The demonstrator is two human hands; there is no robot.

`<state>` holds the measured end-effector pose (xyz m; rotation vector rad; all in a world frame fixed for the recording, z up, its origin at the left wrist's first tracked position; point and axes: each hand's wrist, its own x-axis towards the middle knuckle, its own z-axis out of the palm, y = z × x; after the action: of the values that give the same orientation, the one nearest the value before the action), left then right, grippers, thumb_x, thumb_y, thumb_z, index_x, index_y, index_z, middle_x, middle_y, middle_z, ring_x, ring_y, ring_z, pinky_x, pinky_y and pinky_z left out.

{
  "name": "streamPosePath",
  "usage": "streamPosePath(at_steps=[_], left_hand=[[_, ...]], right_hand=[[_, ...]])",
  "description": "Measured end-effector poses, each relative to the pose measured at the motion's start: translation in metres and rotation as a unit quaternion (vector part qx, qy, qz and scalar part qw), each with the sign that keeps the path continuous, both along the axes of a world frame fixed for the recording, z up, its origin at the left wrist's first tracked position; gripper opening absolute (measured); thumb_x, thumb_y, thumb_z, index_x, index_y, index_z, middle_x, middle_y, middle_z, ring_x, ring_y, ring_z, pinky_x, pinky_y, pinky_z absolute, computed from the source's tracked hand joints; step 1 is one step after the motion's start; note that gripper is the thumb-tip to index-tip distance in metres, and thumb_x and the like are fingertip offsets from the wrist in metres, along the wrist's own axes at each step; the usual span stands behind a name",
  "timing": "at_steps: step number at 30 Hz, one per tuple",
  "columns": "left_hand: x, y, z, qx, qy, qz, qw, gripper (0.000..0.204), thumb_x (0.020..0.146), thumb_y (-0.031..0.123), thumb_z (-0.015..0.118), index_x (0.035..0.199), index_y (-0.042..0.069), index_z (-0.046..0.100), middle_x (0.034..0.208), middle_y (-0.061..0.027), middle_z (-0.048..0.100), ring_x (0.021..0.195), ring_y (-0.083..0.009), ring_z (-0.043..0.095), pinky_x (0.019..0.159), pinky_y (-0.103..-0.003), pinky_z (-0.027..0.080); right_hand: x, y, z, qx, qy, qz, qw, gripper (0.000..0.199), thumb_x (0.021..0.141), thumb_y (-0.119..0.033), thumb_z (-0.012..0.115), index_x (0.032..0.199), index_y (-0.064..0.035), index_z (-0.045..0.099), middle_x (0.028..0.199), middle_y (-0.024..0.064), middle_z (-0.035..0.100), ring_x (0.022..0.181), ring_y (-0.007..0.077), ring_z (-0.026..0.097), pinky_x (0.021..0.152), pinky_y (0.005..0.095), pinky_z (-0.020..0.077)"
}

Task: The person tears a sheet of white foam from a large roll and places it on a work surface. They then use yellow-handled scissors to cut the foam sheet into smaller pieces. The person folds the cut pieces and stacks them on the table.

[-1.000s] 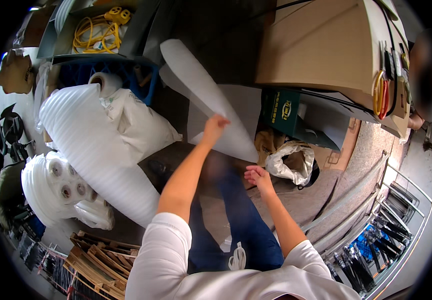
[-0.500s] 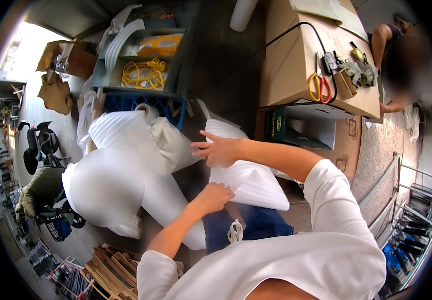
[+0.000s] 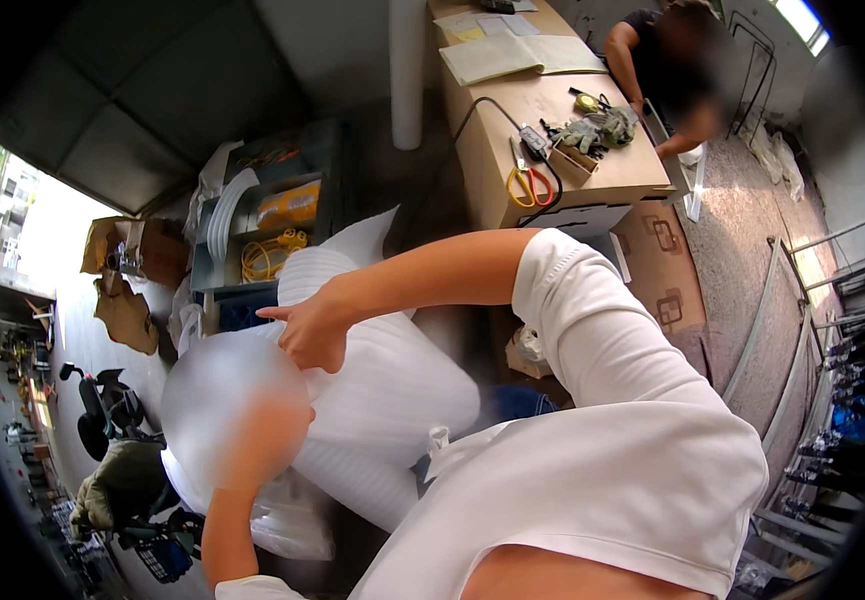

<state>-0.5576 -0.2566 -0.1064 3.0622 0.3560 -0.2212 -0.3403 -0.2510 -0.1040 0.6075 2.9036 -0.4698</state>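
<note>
A white ribbed foam sheet (image 3: 392, 375) stretches across the space in front of me, its near end by my lap and its far corner rising towards the shelves. My right hand (image 3: 317, 325) reaches over to its left part, index finger stretched out and the others curled against the foam. My left hand (image 3: 264, 430) lies at the sheet's left side, over a thick white foam roll (image 3: 357, 490); a blur covers its fingers, so their grip is hidden. The roll's left end is blurred too.
On the right, a wooden bench (image 3: 497, 110) carries scissors (image 3: 530, 185), gloves (image 3: 602, 130) and papers. A person (image 3: 677, 80) works behind it. Shelving (image 3: 217, 265) with a yellow cable (image 3: 270, 255) stands ahead; a torn carton (image 3: 142, 250) and a scooter (image 3: 107, 410) are on the left.
Both hands have moved left, and the foam sheet has swung left with them over the roll. My right hand's spread fingers have curled, except the index. The view has shifted too.
</note>
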Motion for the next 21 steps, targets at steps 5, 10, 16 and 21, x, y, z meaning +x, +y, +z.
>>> streamPosePath(at_steps=[5,10,16,21], left_hand=[[-0.009,0.028,0.064,0.053,-0.039,0.048,0.997,0.009,0.056,-0.002,0.05,0.055,0.006,0.049,0.064,-0.0094,0.046,0.066,-0.0284,0.049,0.058,-0.039,0.038],[-0.068,0.037,0.109,0.166,-0.097,0.163,0.968,0.01,0.057,-0.005,0.048,0.056,0.005,0.048,0.069,-0.012,0.046,0.071,-0.0311,0.047,0.06,-0.04,0.035],[-0.119,0.062,0.151,0.287,-0.102,0.209,0.929,0.013,0.059,-0.008,0.047,0.06,0.005,0.049,0.071,-0.0113,0.046,0.078,-0.0296,0.046,0.07,-0.039,0.034],[-0.073,0.072,0.132,0.285,-0.214,0.224,0.907,0.02,0.068,0.0,0.05,0.087,0.005,0.048,0.114,-0.0095,0.047,0.121,-0.0271,0.032,0.101,-0.05,0.009]], right_hand=[[0.038,0.043,0.021,0.117,0.023,-0.173,0.978,0.026,0.065,-0.014,0.051,0.087,-0.0063,0.062,0.086,0.014,0.06,0.08,0.0312,0.057,0.065,0.0384,0.0429],[0.082,0.025,0.051,-0.007,0.066,-0.238,0.969,0.019,0.061,-0.01,0.052,0.078,-0.0012,0.058,0.074,0.0147,0.056,0.069,0.0279,0.053,0.06,0.0375,0.0394],[0.11,0.012,0.025,-0.184,0.212,-0.373,0.884,0.007,0.071,-0.006,0.059,0.076,-0.0029,0.063,0.07,0.0052,0.059,0.065,0.0153,0.055,0.064,0.0276,0.0449],[0.072,-0.008,0.045,-0.136,0.266,-0.362,0.883,0.008,0.069,-0.002,0.051,0.07,-0.0031,0.059,0.067,0.0053,0.058,0.063,0.015,0.057,0.06,0.0261,0.0468]])
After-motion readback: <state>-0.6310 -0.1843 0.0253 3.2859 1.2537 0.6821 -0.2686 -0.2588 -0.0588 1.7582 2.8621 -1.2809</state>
